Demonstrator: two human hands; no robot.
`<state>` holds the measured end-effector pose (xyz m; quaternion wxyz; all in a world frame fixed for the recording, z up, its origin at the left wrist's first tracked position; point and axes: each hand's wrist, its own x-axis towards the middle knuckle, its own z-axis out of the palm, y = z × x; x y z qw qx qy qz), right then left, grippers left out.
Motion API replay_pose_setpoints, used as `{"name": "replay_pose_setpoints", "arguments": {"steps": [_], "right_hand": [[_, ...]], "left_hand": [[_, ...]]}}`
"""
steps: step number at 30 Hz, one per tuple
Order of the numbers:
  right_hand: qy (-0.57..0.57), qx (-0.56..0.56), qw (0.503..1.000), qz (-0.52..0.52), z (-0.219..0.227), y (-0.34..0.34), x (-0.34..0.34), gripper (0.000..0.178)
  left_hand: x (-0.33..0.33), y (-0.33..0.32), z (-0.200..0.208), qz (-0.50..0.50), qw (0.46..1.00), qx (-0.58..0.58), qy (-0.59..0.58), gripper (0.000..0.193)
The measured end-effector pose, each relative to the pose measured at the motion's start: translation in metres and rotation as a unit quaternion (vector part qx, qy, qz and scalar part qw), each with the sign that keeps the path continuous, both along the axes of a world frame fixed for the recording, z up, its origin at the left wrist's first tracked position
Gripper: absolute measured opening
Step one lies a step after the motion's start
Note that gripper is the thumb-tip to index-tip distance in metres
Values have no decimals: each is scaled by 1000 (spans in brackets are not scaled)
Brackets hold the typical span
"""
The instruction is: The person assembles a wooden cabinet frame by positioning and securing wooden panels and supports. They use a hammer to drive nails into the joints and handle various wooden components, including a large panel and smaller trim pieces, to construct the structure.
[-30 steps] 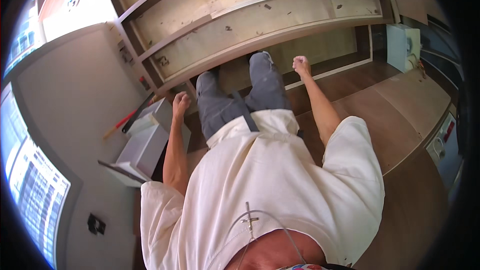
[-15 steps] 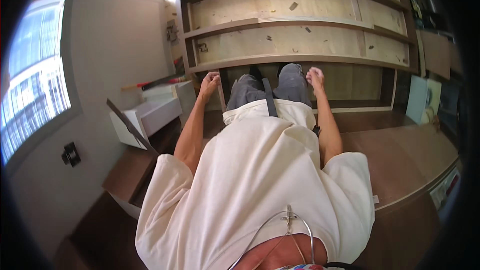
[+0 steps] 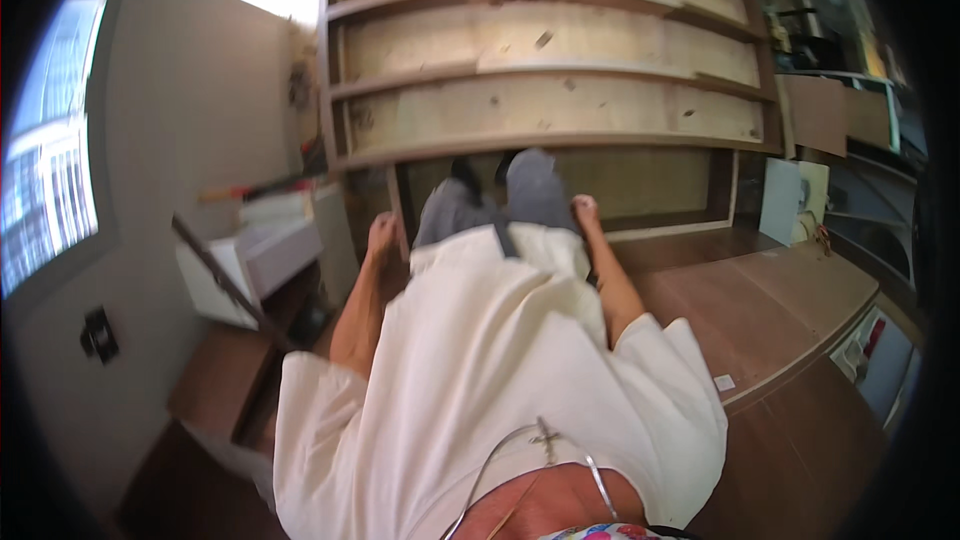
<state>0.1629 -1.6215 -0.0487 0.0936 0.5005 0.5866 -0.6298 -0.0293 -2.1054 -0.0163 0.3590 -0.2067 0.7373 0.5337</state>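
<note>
In the head view, the bare left hand (image 3: 382,235) is hanging near one leg of the grey cloth trousers (image 3: 455,215) and the bare right hand (image 3: 586,208) just beside the other, both seemingly curled, though blur is hiding whether they are clenched or loose. Ahead of both hands, the large brown wooden frame with pale, panelled compartments (image 3: 640,115) is spreading, while the white open-topped box (image 3: 220,280) is sitting to the left.

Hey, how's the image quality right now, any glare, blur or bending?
In the head view, the window at left glares nearly white; in that view, blur softens the left hand, right hand and wooden shelving; fisheye distortion bows straight edges there, and corners darken to black.
</note>
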Motion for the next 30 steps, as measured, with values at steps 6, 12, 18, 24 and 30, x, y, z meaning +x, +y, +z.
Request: {"name": "replay_pose_setpoints", "arguments": {"steps": [6,12,18,24,30], "right_hand": [[22,-14,995,-97,8,37,-76,12],[-34,-62,997,-39,13,66,-146,21],[-43,-45,998,28,-17,108,-191,16],[-74,76,990,94,-98,152,-220,12],[-111,184,944,250,-184,155,-267,26]], "left_hand": [[-47,67,-36,-12,998,58,8,21],[-137,161,41,-28,999,22,20,29],[-187,202,45,-8,999,7,50,30],[-205,170,-19,-80,990,-65,92,19],[-216,115,-143,-73,983,-154,69,34]]}}
